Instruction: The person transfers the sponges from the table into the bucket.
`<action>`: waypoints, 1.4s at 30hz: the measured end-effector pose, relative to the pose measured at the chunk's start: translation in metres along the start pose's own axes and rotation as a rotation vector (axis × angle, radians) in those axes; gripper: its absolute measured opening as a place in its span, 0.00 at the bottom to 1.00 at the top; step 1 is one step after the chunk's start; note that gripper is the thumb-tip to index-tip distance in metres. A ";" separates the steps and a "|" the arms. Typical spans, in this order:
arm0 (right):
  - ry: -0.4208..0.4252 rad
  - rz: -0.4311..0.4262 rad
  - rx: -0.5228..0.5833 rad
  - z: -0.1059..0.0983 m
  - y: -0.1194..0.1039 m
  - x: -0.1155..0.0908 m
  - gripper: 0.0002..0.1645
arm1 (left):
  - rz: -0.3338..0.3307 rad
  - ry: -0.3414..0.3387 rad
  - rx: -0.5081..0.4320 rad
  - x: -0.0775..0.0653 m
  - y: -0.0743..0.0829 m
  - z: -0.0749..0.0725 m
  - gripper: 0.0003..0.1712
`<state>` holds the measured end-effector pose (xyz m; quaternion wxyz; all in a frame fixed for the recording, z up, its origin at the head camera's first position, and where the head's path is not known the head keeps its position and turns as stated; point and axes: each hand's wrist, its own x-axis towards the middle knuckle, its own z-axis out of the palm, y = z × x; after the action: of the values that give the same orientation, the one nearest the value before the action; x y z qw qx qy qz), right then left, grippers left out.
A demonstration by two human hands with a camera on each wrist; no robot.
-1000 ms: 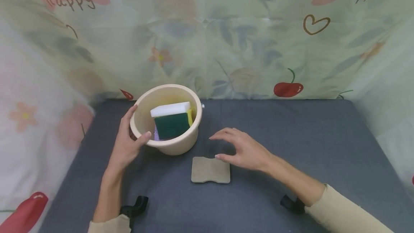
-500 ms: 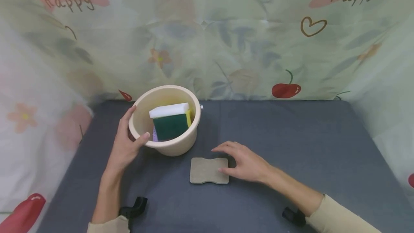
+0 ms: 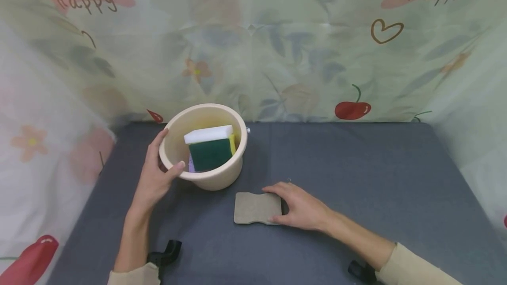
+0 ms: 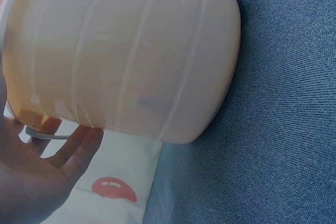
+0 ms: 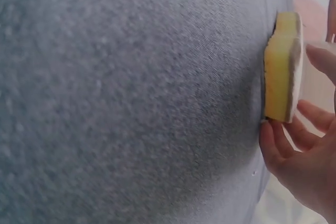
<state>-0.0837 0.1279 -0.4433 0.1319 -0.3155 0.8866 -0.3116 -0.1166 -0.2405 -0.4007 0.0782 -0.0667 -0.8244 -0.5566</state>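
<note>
A cream bucket [image 3: 214, 181] stands tilted a little toward me on the left half of the table. My left hand [image 3: 154, 179] holds its rim, thumb over the near left edge and fingers outside against the wall. Inside lie a dark green scouring sponge [image 3: 210, 155], a white block [image 3: 208, 134] and something purple [image 3: 192, 164]. A scouring sponge [image 3: 255, 208], greyish on top and yellow beneath [image 5: 278, 80], lies flat with notched long sides. Around its right end is my right hand [image 3: 299, 206], fingers at the far edge, thumb over the near corner; the thumb looks apart from it in the right wrist view.
Dark grey-blue cloth [image 3: 356, 166] covers the table. A printed curtain [image 3: 277, 56] hangs behind it and along both sides. Black wrist mounts [image 3: 165, 254] sit by the forearms. The bucket's handle [image 4: 47, 135] shows by the left fingers.
My right hand has come down and toward me, from above the sponge's far right corner to around its right end. The left hand and bucket have stayed in place.
</note>
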 end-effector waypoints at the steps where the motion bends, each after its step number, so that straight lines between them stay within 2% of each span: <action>1: -0.001 0.001 -0.004 0.001 0.000 0.000 0.40 | 0.000 0.000 0.003 0.000 0.000 0.000 0.52; 12: 0.011 -0.003 -0.025 0.009 -0.002 0.000 0.49 | 0.000 -0.001 0.000 0.000 0.001 0.000 0.52; 23: 0.023 -0.008 -0.043 0.010 -0.001 -0.001 0.43 | 0.005 0.003 0.002 0.001 0.000 0.000 0.51; 33: -0.020 0.005 -0.015 0.000 -0.009 -0.005 0.44 | -0.002 0.009 0.007 0.000 0.001 0.000 0.51; 42: -0.005 -0.010 -0.039 -0.016 -0.022 -0.008 0.44 | 0.003 0.009 -0.017 -0.001 0.004 0.001 0.53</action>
<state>-0.0742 0.1269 -0.4164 0.1265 -0.3233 0.8905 -0.2941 -0.1153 -0.2385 -0.3978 0.0822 -0.0659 -0.8191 -0.5639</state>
